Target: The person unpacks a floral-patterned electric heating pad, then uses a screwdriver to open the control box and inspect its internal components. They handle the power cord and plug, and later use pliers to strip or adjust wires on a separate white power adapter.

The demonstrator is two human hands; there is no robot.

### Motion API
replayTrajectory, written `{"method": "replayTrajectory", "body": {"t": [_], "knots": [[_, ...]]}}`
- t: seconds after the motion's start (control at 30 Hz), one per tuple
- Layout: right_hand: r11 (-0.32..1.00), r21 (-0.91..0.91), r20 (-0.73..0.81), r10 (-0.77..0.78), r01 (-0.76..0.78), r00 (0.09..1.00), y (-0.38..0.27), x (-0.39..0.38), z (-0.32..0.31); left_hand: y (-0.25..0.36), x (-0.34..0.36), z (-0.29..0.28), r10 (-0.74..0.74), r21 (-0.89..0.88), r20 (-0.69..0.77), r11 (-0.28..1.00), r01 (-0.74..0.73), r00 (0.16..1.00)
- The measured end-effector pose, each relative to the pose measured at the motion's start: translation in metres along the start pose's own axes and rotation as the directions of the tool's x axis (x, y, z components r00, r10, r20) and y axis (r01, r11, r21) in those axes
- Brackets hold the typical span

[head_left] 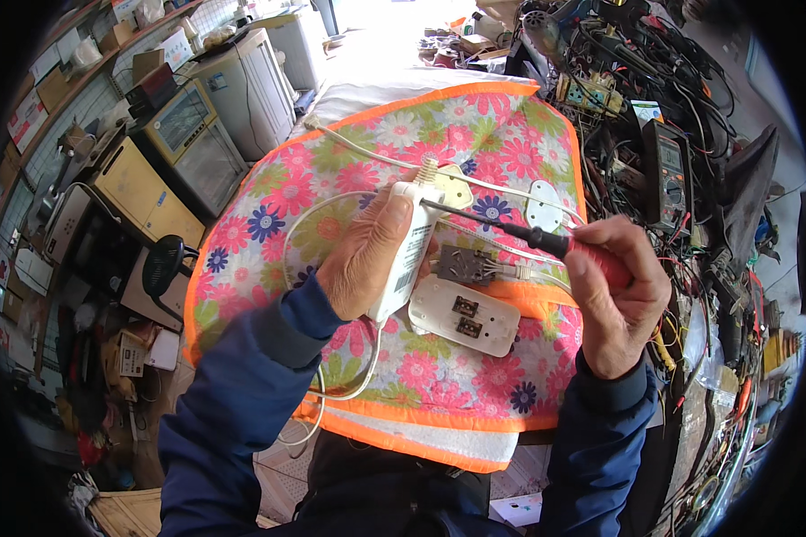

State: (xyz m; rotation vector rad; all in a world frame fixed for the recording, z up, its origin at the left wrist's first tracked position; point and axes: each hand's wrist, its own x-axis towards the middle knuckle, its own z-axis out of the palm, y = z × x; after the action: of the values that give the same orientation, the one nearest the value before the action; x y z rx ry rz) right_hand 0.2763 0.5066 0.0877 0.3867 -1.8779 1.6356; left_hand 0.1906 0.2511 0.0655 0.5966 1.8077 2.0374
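My left hand [368, 253] is closed round a white power strip [409, 255], held tilted above the flowered cloth [439, 376]. In my right hand [616, 291] is a screwdriver [546, 240] with a red and black handle. Its dark shaft reaches left, and the tip meets the upper end of the strip's casing. Just below lie an opened white socket shell [466, 315] with dark contacts inside and a grey plug block [464, 265] with a white cable. Behind the strip sits a cream-coloured plug piece [455, 188]. A white oval cover [544, 207] rests farther right.
White cables [363, 148] loop across the cloth. A multimeter [668, 174] stands among heaped wires and tools along the right side. Old appliances, including a yellow-fronted cabinet [139, 192] and a grey one [242, 89], line the left. A black round-backed stool [163, 267] is near the cloth's left edge.
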Motion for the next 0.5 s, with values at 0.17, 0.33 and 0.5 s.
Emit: {"method": "replayTrajectory", "body": {"t": [0.17, 0.33, 0.5], "knots": [[0.976, -0.062, 0.002, 0.209, -0.209, 0.978, -0.007, 0.001, 0.001, 0.000, -0.002, 0.002, 0.011, 0.028, -0.056, 1.000, -0.009, 0.998], [0.999, -0.023, -0.106, 0.025, -0.028, 0.994, -0.012, 0.004, 0.018, -0.003, 0.001, 0.000, 0.051, 0.164, -0.050, 0.986, -0.042, 0.997], [0.997, -0.072, 0.017, 0.024, -0.022, 1.000, -0.013, 0.002, 0.008, 0.003, -0.002, 0.004, 0.033, 0.030, -0.046, 0.999, -0.032, 0.998]]}}
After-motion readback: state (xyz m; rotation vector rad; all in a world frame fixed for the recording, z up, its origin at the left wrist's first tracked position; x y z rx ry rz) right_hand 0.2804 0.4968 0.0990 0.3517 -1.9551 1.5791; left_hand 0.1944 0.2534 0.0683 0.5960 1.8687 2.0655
